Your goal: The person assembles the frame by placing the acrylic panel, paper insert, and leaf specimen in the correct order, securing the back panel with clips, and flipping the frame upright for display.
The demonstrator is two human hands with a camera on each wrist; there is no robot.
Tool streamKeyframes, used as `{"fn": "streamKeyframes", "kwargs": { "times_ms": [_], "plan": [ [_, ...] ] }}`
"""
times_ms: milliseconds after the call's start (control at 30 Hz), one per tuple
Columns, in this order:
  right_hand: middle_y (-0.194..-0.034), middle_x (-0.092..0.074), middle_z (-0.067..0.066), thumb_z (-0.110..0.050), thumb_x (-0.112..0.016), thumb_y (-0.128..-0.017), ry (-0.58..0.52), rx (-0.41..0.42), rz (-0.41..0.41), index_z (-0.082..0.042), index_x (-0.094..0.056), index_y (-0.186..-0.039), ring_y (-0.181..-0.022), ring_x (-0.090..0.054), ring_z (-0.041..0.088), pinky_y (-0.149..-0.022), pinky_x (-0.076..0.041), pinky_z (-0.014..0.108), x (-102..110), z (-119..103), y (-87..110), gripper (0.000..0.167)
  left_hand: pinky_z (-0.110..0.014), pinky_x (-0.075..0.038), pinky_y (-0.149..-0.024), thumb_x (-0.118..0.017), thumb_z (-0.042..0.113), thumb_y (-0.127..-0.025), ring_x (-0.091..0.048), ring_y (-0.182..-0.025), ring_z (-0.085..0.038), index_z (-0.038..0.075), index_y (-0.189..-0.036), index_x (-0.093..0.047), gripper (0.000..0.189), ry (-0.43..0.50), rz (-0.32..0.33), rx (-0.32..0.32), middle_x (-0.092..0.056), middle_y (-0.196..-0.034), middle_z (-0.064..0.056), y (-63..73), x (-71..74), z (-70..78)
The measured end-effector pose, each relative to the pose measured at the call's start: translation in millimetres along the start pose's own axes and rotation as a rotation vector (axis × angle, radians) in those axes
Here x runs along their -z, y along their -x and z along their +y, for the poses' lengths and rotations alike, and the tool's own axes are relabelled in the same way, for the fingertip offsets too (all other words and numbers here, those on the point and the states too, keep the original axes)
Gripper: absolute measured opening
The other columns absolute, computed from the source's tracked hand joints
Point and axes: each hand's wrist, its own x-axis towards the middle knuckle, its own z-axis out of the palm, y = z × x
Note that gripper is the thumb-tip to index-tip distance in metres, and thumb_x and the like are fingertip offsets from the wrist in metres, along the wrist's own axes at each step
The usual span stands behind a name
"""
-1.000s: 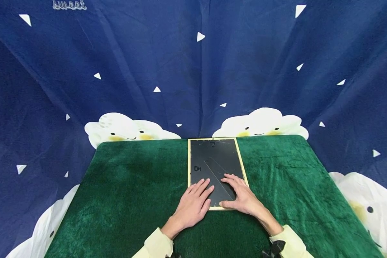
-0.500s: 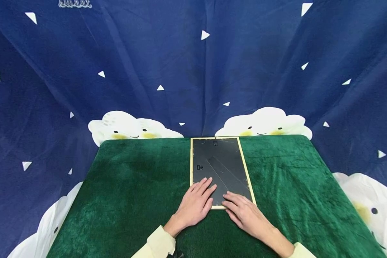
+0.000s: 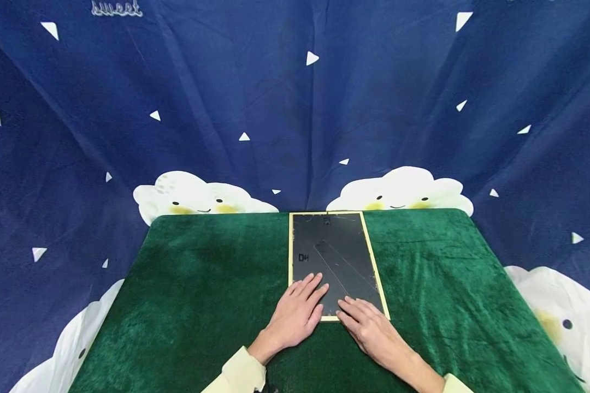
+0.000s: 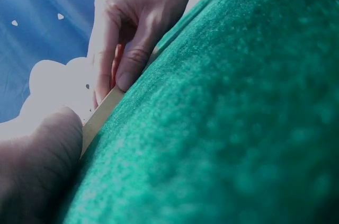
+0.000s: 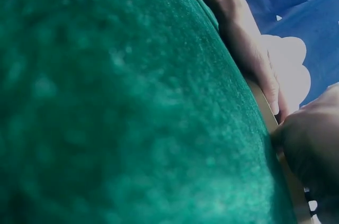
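Picture frame (image 3: 344, 234), pale-edged, black back upward, flat on the green-draped bench (image 3: 216, 273), just right of the middle, far end at the bench's far edge. Diagonal strut (image 3: 341, 266) flush with the back; visible from the head only.

Left hand (image 3: 297, 314): palm down on the frame's near left corner, fingers straight, grip slightly spread.

Right hand (image 3: 371, 330): at the near edge, fingers bent, tips on the back. Right thumb (image 4: 131, 68) hidden from the head; in the left wrist view, tip against the near edge. Pinching or merely resting: cannot tell.

Forearms slanting inward from the near side; cream sleeves (image 3: 236, 371).

Beyond: blue backdrop (image 3: 236, 71), white clouds (image 3: 201, 194).
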Motion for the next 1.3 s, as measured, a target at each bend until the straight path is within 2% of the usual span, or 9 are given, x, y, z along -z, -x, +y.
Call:
{"fn": "streamKeyframes", "kwargs": {
  "times_ms": [333,433,567,667,800,1000,1133,1200,1300],
  "plan": [
    [-0.12,-0.074,0.013,-0.016,-0.027,-0.115,0.064,0.001,-0.034,-0.007,-0.077,-0.11,-0.109,-0.072,0.027,-0.094,-0.056,0.043,-1,-9,-2.8,0.051,-0.046,-0.034,-0.121,-0.042,0.034,-0.111,-0.035,-0.155,-0.023,0.019,-0.154,-0.054,0.047,-0.003,-0.04,0.009,-0.04,-0.166,-0.005,8.5,-0.5,-0.1],
    [-0.122,-0.073,0.013,-0.022,-0.029,-0.116,-0.005,-0.018,-0.061,-0.006,-0.078,-0.112,-0.111,-0.071,0.028,-0.094,-0.056,0.044,2,-5,-3.1,0.052,-0.046,-0.034,-0.121,-0.043,0.034,-0.111,-0.035,-0.155,-0.023,0.019,-0.154,-0.053,0.047,0.0,-0.039,0.011,-0.04,-0.166,-0.005,7.9,-0.5,-0.3],
    [-0.132,-0.069,0.011,-0.02,-0.057,-0.109,-0.261,-0.184,-0.08,-0.009,-0.078,-0.118,-0.119,-0.067,0.026,-0.095,-0.055,0.043,7,5,-3.2,0.026,-0.046,-0.034,-0.121,-0.045,0.033,-0.11,-0.036,-0.154,-0.023,0.018,-0.154,-0.054,0.047,0.006,-0.032,0.007,-0.041,-0.166,-0.005,6.0,-0.8,-0.3],
    [-0.149,-0.057,0.012,-0.015,-0.07,-0.101,-0.362,-0.366,-0.087,-0.009,-0.07,-0.135,-0.135,-0.056,0.028,-0.102,-0.049,0.046,6,15,-4.5,0.035,-0.046,-0.034,-0.121,-0.044,0.034,-0.11,-0.035,-0.155,-0.023,0.019,-0.154,-0.054,0.047,0.015,-0.041,0.011,-0.04,-0.166,-0.005,4.6,-1.4,0.1],
    [-0.163,-0.041,0.018,-0.023,-0.065,-0.104,-0.287,-0.468,-0.156,-0.006,-0.051,-0.153,-0.149,-0.04,0.038,-0.113,-0.039,0.057,-2,26,-4.5,0.054,-0.046,-0.033,-0.121,-0.043,0.035,-0.111,-0.033,-0.155,-0.022,0.02,-0.154,-0.053,0.047,0.036,-0.054,0.02,-0.039,-0.167,-0.004,2.2,-2.2,0.5],
    [-0.163,-0.04,0.02,-0.033,-0.058,-0.107,-0.149,-0.416,-0.23,-0.006,-0.049,-0.155,-0.149,-0.039,0.043,-0.117,-0.033,0.059,-13,33,-0.6,0.056,-0.051,-0.035,-0.12,-0.044,0.034,-0.111,-0.035,-0.155,-0.025,0.02,-0.153,-0.055,0.045,0.103,-0.046,0.007,-0.042,-0.165,-0.006,-2.6,-0.3,-2.0],
    [-0.164,-0.04,0.018,-0.031,-0.057,-0.107,-0.124,-0.41,-0.245,-0.008,-0.05,-0.155,-0.15,-0.038,0.04,-0.119,-0.033,0.055,-14,33,-3.3,0.054,-0.054,-0.034,-0.119,-0.052,0.031,-0.11,-0.033,-0.154,-0.028,0.021,-0.151,-0.057,0.043,0.241,-0.032,0.092,-0.042,-0.163,-0.008,-4.3,5.5,-6.5],
    [-0.164,-0.041,0.017,-0.031,-0.056,-0.107,-0.114,-0.408,-0.251,-0.008,-0.05,-0.155,-0.15,-0.039,0.04,-0.119,-0.033,0.054,-14,34,-5.0,0.053,-0.056,-0.032,-0.118,-0.058,0.033,-0.107,-0.032,-0.152,-0.031,0.019,-0.152,-0.055,0.047,0.316,0.002,0.18,-0.042,-0.16,-0.01,-4.3,7.1,-9.6],
    [-0.163,-0.042,0.017,-0.031,-0.056,-0.107,-0.103,-0.398,-0.256,-0.008,-0.051,-0.155,-0.15,-0.039,0.039,-0.12,-0.033,0.054,-14,36,-7.2,0.053,-0.056,-0.032,-0.111,-0.07,0.037,-0.099,-0.035,-0.141,-0.035,0.013,-0.154,-0.05,0.063,0.391,0.115,0.343,-0.042,-0.15,-0.016,-4.8,7.3,-16.1]
  ]
}}
